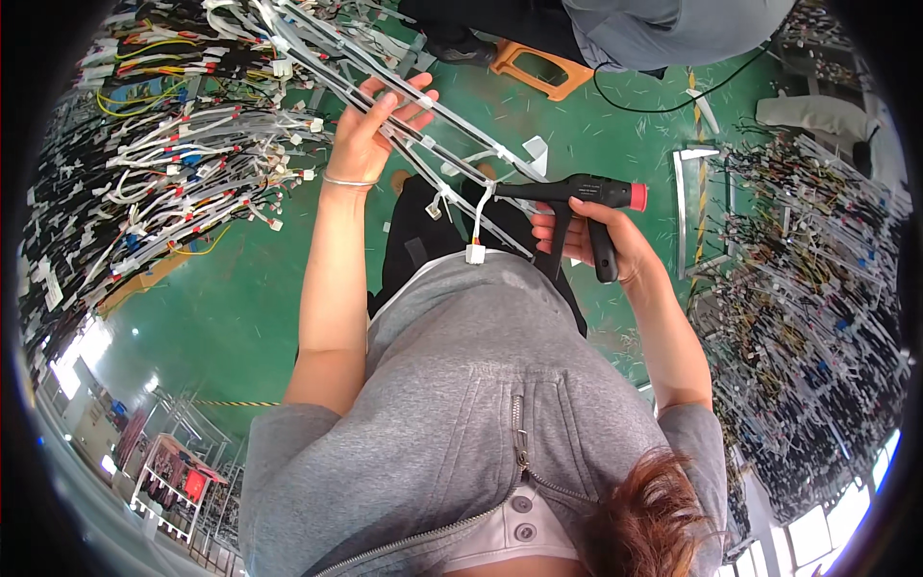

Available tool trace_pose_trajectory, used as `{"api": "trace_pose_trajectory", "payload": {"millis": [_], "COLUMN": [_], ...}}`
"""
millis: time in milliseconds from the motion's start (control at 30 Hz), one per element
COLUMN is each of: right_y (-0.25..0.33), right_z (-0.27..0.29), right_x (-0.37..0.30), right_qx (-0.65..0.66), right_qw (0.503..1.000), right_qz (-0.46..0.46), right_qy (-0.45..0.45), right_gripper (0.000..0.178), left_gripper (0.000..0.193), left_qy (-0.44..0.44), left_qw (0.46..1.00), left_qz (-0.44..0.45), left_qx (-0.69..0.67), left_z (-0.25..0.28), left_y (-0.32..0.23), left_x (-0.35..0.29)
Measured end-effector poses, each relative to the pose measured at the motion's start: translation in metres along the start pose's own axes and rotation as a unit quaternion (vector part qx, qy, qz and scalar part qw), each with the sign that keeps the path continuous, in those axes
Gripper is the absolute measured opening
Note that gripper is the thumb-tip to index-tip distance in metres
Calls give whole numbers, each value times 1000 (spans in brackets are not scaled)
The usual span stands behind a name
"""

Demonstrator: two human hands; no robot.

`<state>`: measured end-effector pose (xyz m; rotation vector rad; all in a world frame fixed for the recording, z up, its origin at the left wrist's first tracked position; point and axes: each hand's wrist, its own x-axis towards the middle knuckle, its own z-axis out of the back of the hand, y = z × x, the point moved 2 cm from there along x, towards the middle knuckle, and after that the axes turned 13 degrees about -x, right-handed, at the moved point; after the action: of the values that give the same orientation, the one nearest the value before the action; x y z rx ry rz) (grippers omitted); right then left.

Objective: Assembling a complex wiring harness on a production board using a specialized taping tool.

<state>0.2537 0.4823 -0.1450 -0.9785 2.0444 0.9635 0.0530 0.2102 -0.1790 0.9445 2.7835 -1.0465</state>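
Observation:
A long wire harness (437, 163) of grey-white sleeved cables runs slantwise from the upper left down in front of my lap. My left hand (365, 135) supports it from beneath, fingers curled up around the cables and thumb on the near side. In my right hand (615, 236) is a black cable tie gun (567, 190) with a red end knob, my fingers around its handle and trigger. Its nose touches or nearly touches the harness where a short branch with a white connector (475, 254) hangs down. Whether a tie sits in the nose is too small to tell.
Dense bundles of wire harnesses (212, 144) hang at the left, and more harnesses (808, 279) fill the right. An orange stool (543, 69) stands ahead, beside a person in grey (673, 34). White scraps litter the green floor (615, 125). A rack (168, 486) appears at lower left.

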Motion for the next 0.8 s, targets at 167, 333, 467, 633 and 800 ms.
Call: {"api": "trace_pose_trajectory", "payload": {"millis": [167,333,467,633,800], "right_y": [18,50,55,20,-22], "right_z": [-5,-19,-29,-35,-26], "right_x": [0,11,14,8,1], "right_qx": [-3,-47,-86,-50,-279], "right_qw": [1000,997,992,996,951], "right_qz": [-25,-63,-88,-67,18], "right_qy": [-1,-23,-37,-40,-131], "right_gripper": [46,44,43,42,32], "left_gripper": [29,36,34,34,31], "left_qy": [29,69,69,50,18], "left_qw": [999,997,997,999,1000], "left_qz": [12,33,30,11,9], "left_qx": [-5,21,10,17,-24], "left_z": [-2,6,7,5,5], "left_y": [-2,-2,-4,-7,-4], "left_x": [-1,0,-5,-7,-7]}}
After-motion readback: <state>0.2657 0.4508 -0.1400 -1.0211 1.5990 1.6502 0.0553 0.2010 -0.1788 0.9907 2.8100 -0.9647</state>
